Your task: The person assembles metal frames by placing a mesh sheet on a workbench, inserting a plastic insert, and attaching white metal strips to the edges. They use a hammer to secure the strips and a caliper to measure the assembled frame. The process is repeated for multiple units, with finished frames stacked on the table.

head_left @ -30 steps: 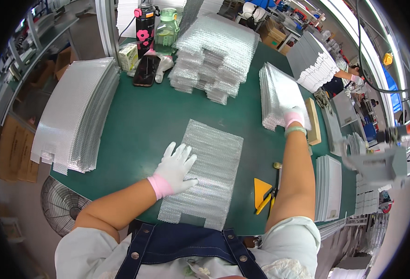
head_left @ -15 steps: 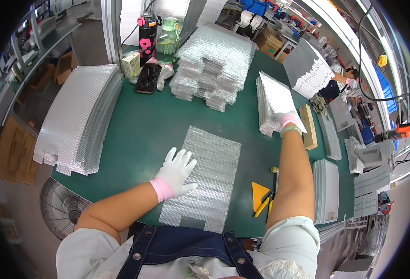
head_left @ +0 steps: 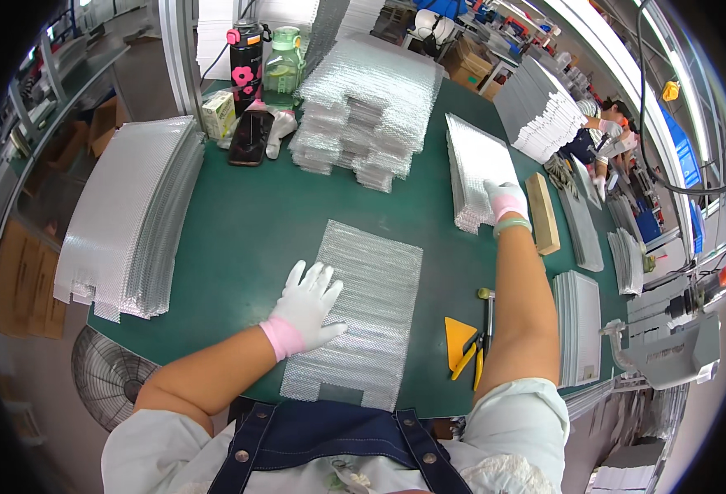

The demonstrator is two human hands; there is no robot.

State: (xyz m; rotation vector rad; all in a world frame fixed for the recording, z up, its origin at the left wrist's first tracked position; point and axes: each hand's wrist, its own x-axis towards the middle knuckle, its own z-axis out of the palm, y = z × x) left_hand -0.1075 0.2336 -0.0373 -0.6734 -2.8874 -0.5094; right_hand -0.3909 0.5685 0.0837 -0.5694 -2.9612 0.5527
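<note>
A silver bubble-wrap sheet point(head_left: 371, 305) with a notch in its near edge lies flat on the green table. My left hand point(head_left: 305, 309), in a white glove with a pink cuff, rests on its left side with fingers spread. My right hand point(head_left: 504, 200), gloved alike, is at the near right edge of a small stack of silver bubble-wrap sheets point(head_left: 480, 156). Its fingers look curled, and whatever is in them is hidden.
Taller bubble-wrap stacks stand left point(head_left: 124, 214) and at the back point(head_left: 363, 90). Near them are a phone point(head_left: 250, 137) and bottles point(head_left: 283, 70). A wooden block point(head_left: 542, 214), yellow-handled pliers point(head_left: 472, 358), a hammer point(head_left: 486, 309) and a yellow scraper point(head_left: 458, 339) lie right. A co-worker point(head_left: 598, 136) stands beyond.
The bright sheet that jutted out askew under my right hand now lies in line with the small stack. My left hand stays on the flat sheet. The view has shifted slightly.
</note>
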